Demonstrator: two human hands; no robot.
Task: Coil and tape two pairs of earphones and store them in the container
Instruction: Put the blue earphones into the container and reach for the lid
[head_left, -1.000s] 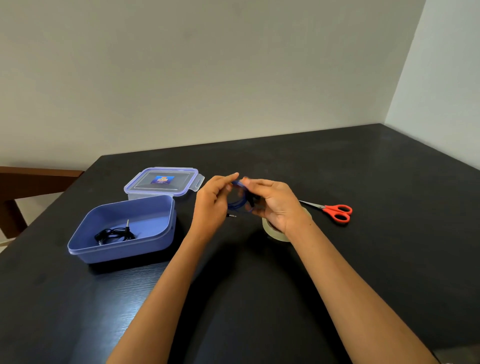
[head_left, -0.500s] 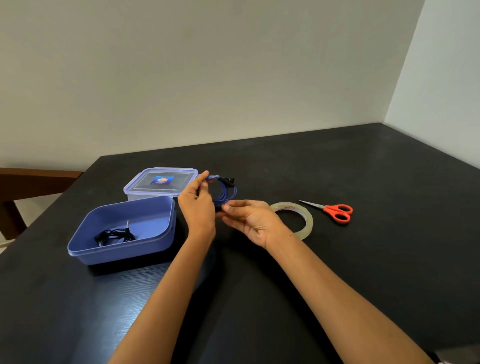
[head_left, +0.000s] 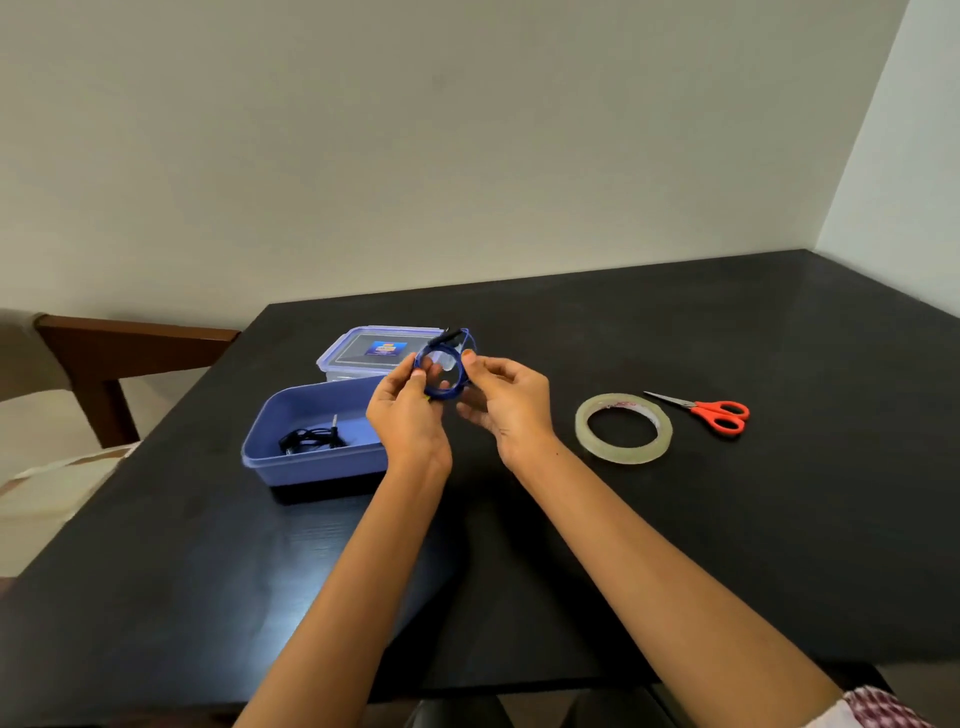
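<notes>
blue coil pinched between both hands

blue earphones, wound into a ring, are held in the air over the black table, just right of the container. left hand pinches the ring's left side; right hand pinches its right side, fingers curled. black earphones lie inside the container, lid behind it. tape roll and red scissors lie to the right, apart from the hands.
</notes>
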